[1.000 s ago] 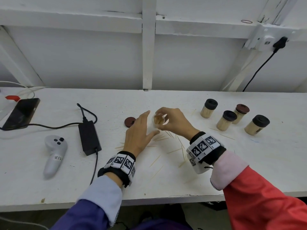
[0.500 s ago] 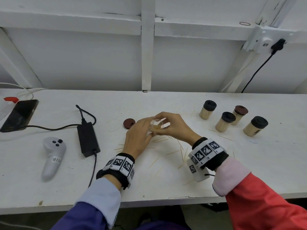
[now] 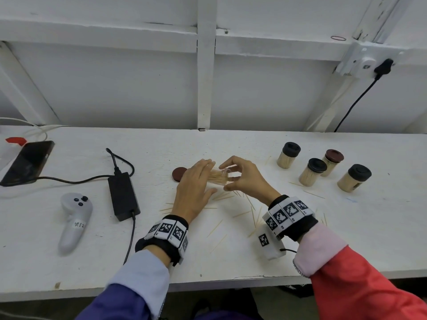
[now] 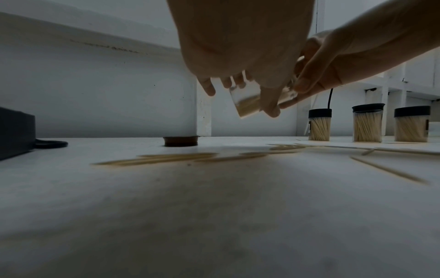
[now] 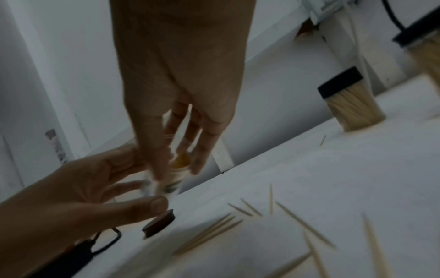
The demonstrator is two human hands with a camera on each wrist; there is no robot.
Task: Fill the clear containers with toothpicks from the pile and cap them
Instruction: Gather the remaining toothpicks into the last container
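- Right hand (image 3: 245, 179) grips the clear container (image 3: 225, 177), lying roughly level, mouth toward the left.
- Left hand (image 3: 194, 188), fingers straight, touches the toothpicks (image 3: 216, 176) sticking out.

Brown cap (image 3: 179, 173) — pale toothpicks (image 3: 218, 176)

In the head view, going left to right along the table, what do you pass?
Black phone → white handheld controller → black power adapter → loose brown round cap → left hand → right hand → four capped toothpick containers.
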